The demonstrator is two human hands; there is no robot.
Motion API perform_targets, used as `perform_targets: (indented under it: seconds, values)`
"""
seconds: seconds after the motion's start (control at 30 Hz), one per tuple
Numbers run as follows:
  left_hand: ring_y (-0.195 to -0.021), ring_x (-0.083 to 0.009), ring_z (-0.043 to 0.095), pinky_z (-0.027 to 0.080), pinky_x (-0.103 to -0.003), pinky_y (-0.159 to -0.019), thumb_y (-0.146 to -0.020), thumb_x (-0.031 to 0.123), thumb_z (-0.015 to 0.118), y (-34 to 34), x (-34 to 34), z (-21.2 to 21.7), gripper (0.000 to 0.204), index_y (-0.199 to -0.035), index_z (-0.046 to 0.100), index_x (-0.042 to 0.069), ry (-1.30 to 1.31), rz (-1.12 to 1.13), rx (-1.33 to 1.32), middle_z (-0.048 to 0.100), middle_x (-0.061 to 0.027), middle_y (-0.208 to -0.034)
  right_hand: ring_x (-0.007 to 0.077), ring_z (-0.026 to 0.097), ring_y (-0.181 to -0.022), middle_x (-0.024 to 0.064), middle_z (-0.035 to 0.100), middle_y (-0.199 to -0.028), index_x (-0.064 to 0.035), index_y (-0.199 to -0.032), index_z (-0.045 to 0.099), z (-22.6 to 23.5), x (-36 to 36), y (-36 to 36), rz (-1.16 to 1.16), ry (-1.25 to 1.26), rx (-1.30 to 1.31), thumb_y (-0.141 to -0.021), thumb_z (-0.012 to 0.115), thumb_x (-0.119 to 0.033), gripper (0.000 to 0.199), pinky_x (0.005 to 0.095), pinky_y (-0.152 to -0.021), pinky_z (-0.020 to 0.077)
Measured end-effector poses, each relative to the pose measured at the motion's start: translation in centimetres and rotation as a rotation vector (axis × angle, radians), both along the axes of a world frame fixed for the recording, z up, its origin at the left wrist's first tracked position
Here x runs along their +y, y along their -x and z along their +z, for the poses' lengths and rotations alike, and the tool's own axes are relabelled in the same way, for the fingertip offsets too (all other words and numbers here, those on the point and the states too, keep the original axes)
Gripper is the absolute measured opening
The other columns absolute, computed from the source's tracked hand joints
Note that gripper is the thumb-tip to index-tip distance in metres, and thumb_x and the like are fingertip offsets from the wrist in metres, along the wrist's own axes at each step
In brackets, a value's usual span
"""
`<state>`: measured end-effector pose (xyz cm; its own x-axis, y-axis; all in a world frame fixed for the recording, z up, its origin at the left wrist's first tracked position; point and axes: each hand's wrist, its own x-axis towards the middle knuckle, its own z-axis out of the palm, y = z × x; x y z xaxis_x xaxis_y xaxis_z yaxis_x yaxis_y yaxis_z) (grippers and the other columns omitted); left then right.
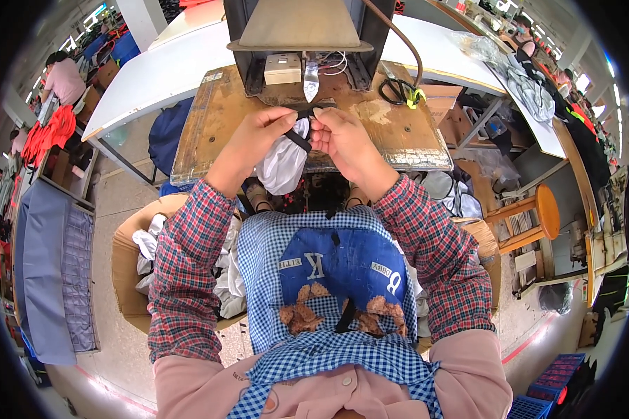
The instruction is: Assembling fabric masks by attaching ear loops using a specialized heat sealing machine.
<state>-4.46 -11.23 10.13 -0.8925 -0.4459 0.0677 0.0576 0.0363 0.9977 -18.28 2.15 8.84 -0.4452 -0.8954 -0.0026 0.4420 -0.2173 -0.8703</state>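
Thumb and fingers of my left hand are closed in a pinch on a narrow black strap. My right hand pinches the same strap a short way to the right. White fabric hangs below the strap between my hands, over the near edge of the worn wooden table. Just beyond my fingertips, a pointed metal blade sticks out of a dark metal machine housing. The exact fold of the strap at my fingertips is partly hidden.
Black-handled scissors with a yellow tie lie at the table's right. Cardboard boxes, one at left full of white pieces, flank my lap. A wooden stool stands at right. White side tables run behind; other people work farther off.
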Motion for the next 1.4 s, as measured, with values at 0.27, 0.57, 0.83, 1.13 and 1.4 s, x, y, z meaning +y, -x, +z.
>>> perform_targets:
  seconds: [0.27, 0.57, 0.83, 1.13, 1.4]
  values:
    - [-0.083, -0.0049, 0.056, 0.046, -0.021, -0.076, -0.097, 0.018, 0.059, 0.6, 0.7, 0.6, 0.024, -0.108, 0.065, -0.003, -0.036, 0.047, 0.055, 0.065, 0.0016, -0.093, 0.0097, 0.056, -0.071, -0.0015, 0.058, -0.081, -0.0077, -0.087, 0.058, -0.1, -0.8, 0.8, -0.004, 0.024, 0.003, -0.095, 0.056, -0.02, 0.014, 0.0264, -0.068, 0.0491]
    - [-0.082, -0.0049, 0.057, 0.046, -0.021, -0.075, -0.097, 0.018, 0.059, 1.0, 0.7, 0.4, 0.024, -0.108, 0.066, -0.003, -0.072, 0.067, 0.085, 0.065, 0.0011, -0.093, 0.0098, 0.056, -0.072, -0.0011, 0.059, -0.082, -0.007, -0.09, 0.059, 0.2, -0.9, 0.8, -0.025, 0.013, -0.005, -0.094, 0.057, -0.02, 0.014, 0.0255, -0.067, 0.0474]
    - [-0.082, -0.005, 0.056, 0.046, -0.02, -0.075, -0.097, 0.017, 0.06, 1.2, 1.0, 0.2, 0.024, -0.107, 0.066, -0.003, -0.089, 0.096, 0.105, 0.065, 0.0011, -0.091, 0.0098, 0.056, -0.072, -0.0006, 0.06, -0.083, -0.0069, -0.09, 0.059, 0.3, -0.9, 0.6, -0.062, 0.005, -0.008, -0.094, 0.058, -0.021, 0.014, 0.0254, -0.067, 0.0473]
    - [-0.081, -0.0051, 0.056, 0.047, -0.02, -0.074, -0.096, 0.016, 0.06, 1.4, 1.1, -0.2, 0.022, -0.106, 0.067, -0.003, -0.127, 0.134, 0.121, 0.065, 0.0012, -0.091, 0.0093, 0.056, -0.07, -0.0011, 0.06, -0.081, -0.0072, -0.091, 0.06, 0.6, -1.1, 0.3, -0.108, -0.011, -0.033, -0.094, 0.059, -0.021, 0.014, 0.0243, -0.065, 0.047]
    - [-0.081, -0.0052, 0.059, 0.048, -0.02, -0.072, -0.095, 0.021, 0.063, 1.4, 0.9, -0.6, 0.026, -0.109, 0.066, -0.001, -0.121, 0.122, 0.147, 0.066, 0.0006, -0.093, 0.0086, 0.056, -0.071, -0.0016, 0.06, -0.082, -0.007, -0.091, 0.06, 0.7, -1.2, 0.1, -0.114, -0.013, -0.039, -0.094, 0.059, -0.022, 0.015, 0.0235, -0.066, 0.0469]
